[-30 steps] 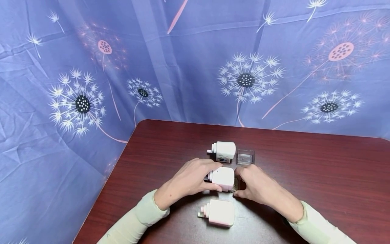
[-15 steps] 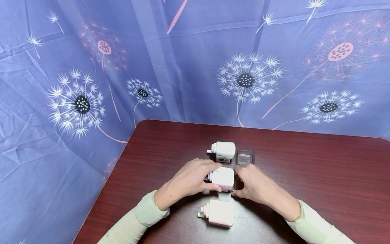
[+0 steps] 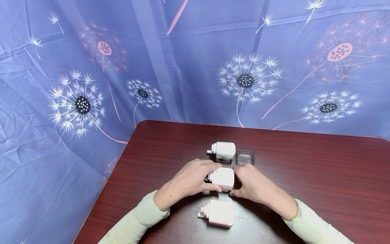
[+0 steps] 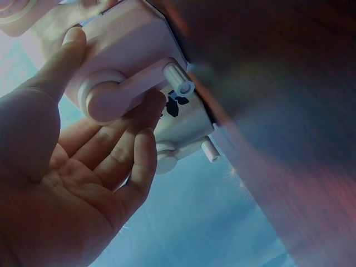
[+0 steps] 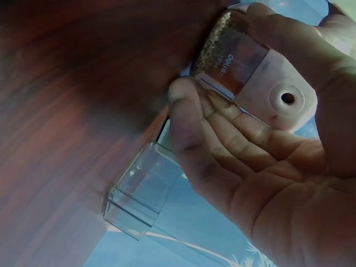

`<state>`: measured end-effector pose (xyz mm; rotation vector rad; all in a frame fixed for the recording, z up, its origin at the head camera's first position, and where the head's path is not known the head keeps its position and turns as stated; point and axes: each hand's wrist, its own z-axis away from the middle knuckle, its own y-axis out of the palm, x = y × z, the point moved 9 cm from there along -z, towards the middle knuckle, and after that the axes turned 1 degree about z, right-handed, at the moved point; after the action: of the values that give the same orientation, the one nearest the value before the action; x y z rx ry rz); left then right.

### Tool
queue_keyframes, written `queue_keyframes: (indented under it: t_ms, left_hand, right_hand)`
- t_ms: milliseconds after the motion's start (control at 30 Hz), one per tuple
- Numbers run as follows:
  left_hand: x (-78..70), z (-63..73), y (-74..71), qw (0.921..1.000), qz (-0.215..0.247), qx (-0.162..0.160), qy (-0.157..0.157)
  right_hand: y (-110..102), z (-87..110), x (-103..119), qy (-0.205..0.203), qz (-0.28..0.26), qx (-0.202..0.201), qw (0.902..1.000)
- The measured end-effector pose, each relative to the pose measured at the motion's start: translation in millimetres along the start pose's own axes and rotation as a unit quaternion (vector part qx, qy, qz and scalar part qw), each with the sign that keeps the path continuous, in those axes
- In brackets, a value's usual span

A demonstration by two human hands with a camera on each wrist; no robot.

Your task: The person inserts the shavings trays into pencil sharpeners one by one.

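Nudged closer to the pink sharpener [image 3: 223, 178] since a second ago, my right fingers [image 5: 186, 122] pinch its shavings drawer [image 5: 245, 61], which looks nearly seated, my left fingers [image 4: 146, 158] grip the sharpener opposite them, and the clear tray [image 3: 245, 158] just beyond my right fingers seems yet to be fitted

And it's blue all across the top of the frame, the cloth [image 3: 189, 84] scattered with white dandelions [image 3: 245, 80], their black centres dotted white, and paler pink dandelions [image 3: 340, 52] at upper left and upper right! Below, a reddish-brown table [image 3: 304, 162], streaked with darker grain. Lower centre now: the top sharpener [image 3: 226, 149] is white with a dark printed figure, the middle sharpener [image 3: 223, 178] white shading to pink, the bottom sharpener [image 3: 221, 211] creamy with pink edging. Pale green sleeves [image 3: 150, 208] at both lower corners! Right wrist view, upper middle: white lettering on a see-through drawer [image 5: 245, 53], golden-tan shavings [image 5: 214, 44] inside.
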<state>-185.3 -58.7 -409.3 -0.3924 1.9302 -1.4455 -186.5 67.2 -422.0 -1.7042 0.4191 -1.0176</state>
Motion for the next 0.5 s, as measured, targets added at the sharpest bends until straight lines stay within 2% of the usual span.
queue_keyframes:
  t_ms: [500]
  left_hand:
    - [0.5, 0.2, -0.2, 1.0000, 0.000, -0.003, -0.001]
  right_hand:
    - [4.1, -7.5, 3.4, 0.005, -0.016, 0.002, 0.9999]
